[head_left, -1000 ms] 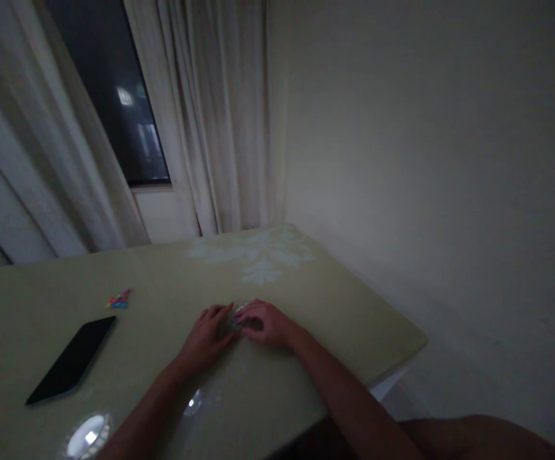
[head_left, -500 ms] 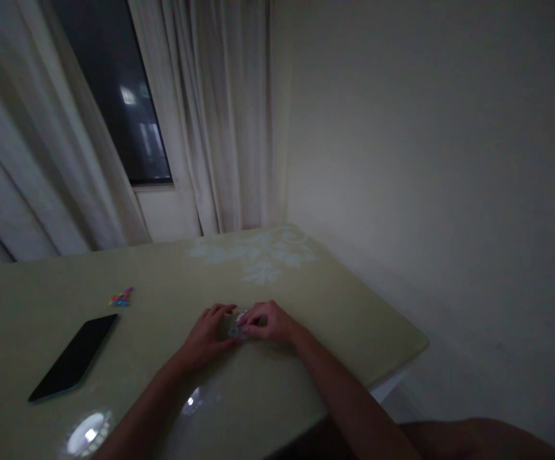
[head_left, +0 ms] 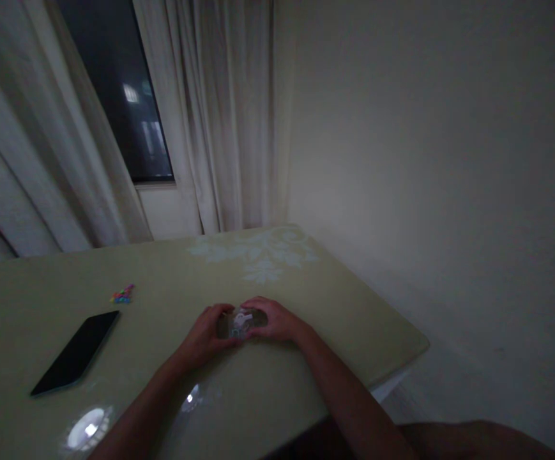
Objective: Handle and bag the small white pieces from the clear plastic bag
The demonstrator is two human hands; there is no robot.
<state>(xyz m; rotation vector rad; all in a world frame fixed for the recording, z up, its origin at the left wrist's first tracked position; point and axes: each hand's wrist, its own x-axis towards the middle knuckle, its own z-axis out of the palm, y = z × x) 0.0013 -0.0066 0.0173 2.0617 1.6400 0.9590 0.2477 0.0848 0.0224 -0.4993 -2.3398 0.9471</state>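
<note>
Between my hands lies a small clear plastic piece [head_left: 241,322] with whitish bits, on the table; its exact kind is too blurred to tell. My left hand [head_left: 206,333] curves around its left side, with thumb at the near edge and fingers at the far edge. From the right, my right hand [head_left: 274,321] holds it the same way, its thumb and index finger bent toward the piece. The fingertips of the two hands come close together across it.
A dark tablet or phone [head_left: 76,353] lies on the table [head_left: 354,332] at left. Beyond it sits a little heap of colourful small pieces [head_left: 123,294]. Light glares off the tabletop near my left forearm. Curtains [head_left: 229,115] and a wall [head_left: 425,160] border the table.
My right hand's fingers have spread from a pinch over the clear plastic piece to a grip around its right side. The left hand stays nearly in place.
</note>
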